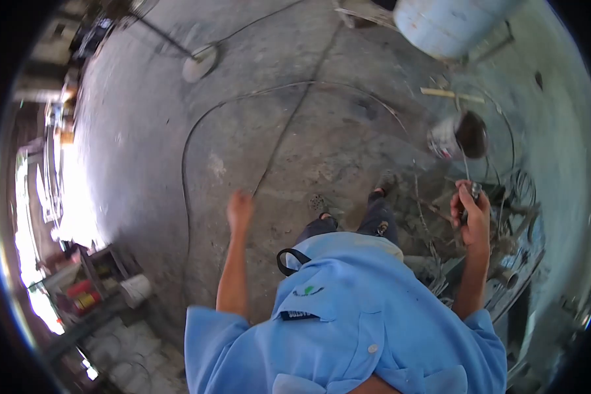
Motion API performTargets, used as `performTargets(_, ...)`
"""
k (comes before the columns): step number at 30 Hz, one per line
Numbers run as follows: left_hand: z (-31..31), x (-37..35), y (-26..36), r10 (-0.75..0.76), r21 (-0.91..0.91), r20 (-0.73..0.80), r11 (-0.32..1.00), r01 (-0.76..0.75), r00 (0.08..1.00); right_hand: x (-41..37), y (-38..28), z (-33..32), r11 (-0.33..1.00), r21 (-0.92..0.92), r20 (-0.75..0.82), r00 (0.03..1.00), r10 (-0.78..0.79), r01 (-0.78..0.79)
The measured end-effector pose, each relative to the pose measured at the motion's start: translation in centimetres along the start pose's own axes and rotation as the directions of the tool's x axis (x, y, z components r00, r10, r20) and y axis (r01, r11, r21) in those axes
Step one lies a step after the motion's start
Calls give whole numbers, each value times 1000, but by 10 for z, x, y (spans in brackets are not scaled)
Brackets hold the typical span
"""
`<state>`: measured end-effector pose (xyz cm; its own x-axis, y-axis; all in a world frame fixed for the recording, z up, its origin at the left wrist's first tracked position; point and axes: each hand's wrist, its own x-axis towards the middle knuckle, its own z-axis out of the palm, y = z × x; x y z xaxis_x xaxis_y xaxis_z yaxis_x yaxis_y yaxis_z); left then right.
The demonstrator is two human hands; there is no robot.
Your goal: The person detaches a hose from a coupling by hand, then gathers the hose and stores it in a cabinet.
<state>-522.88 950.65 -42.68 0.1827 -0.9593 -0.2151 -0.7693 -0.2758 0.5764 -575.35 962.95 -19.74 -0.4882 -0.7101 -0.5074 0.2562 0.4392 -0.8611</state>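
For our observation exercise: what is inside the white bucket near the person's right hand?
The white bucket shows only a dark hollow through its open mouth. Nothing in it can be made out; shadow covers the bottom.

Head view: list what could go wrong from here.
1. The right hand grips a small metal piece with a thin wire running from it; a tug might cut into the hand.
2. A cable runs across the floor toward the feet; a step could snag it.
3. The tangled metal scrap beside the right hand looks jagged and might scratch.
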Motion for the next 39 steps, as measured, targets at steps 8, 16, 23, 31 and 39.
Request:
performTargets(8, -134, -190, -262, -806, -578, -455, 591, 562, 380, 6, -50, 274, 955, 262, 680, 729, -79, -141)
performTargets(16, -38, -251, -238, -984, -824, 140, -56, 564, 106, 26, -77, 535, 742, 387, 671, 384, -634, 548)
performTargets(23, -26, -255, -187, -895, -849, 440, -442, 290, -77, -17, -68, 821, 473, 493, 691, 2, -723, 730)
performTargets(31, -111, -220, -334, -845, -785, 522, -530, 321, -118, -153, -4, 1065, 675, 462, 807, 42, -589, 576)
performTargets(39, -332, -189, -593, -958, -945, 202, -246, 217, -206, -169, 41, 1215, 978, 76, 855, 491, -164, 193)
